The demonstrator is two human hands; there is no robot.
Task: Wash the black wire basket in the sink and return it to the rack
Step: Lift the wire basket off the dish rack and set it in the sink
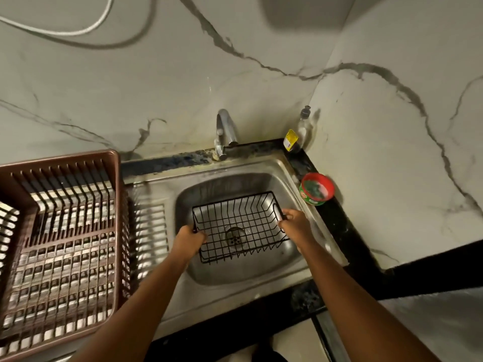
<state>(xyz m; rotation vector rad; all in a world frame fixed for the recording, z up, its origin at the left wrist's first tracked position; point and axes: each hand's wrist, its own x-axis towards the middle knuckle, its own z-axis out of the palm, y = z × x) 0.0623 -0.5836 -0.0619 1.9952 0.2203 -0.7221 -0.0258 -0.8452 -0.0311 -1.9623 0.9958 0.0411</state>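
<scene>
Both hands, left hand (190, 239) and right hand (292, 222), grip the empty black rectangular wire basket (239, 227) over the steel sink (264, 273); the yellow label (290, 139) seems unreadable.

Dim, warm indoor light from above — soft glare on the steel sink (264, 168), dark shadows on the marble wall (183, 74); wide-angle bending and slight blur at the edges.

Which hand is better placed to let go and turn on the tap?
Probably the left hand. The tap stands back-left of the basin, nearer that side. Both hands grip the wire basket over the sink; the right hand could keep holding it.
</scene>
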